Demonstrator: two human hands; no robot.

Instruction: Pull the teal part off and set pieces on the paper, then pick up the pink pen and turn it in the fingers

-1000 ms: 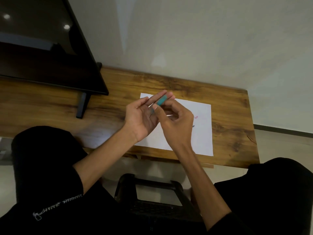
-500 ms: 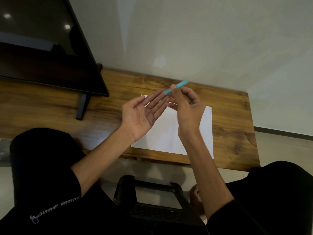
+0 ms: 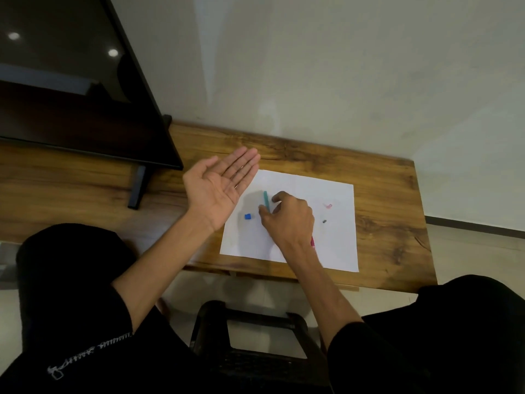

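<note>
Our right hand [image 3: 287,220], which was lifting the teal pen [image 3: 266,199] a moment ago, is now pinching it down on the paper [image 3: 338,245], while our left hand [image 3: 218,186] is hovering open-palmed, so we are setting it down.

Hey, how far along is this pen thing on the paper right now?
Done: small parts lie loose on the white paper: a blue cap, a pink bit, a dark bit. In hand: the right hand pinches the teal pen barrel at the sheet; the left hand is held open, empty. Left: the parts remain unjoined.
</note>
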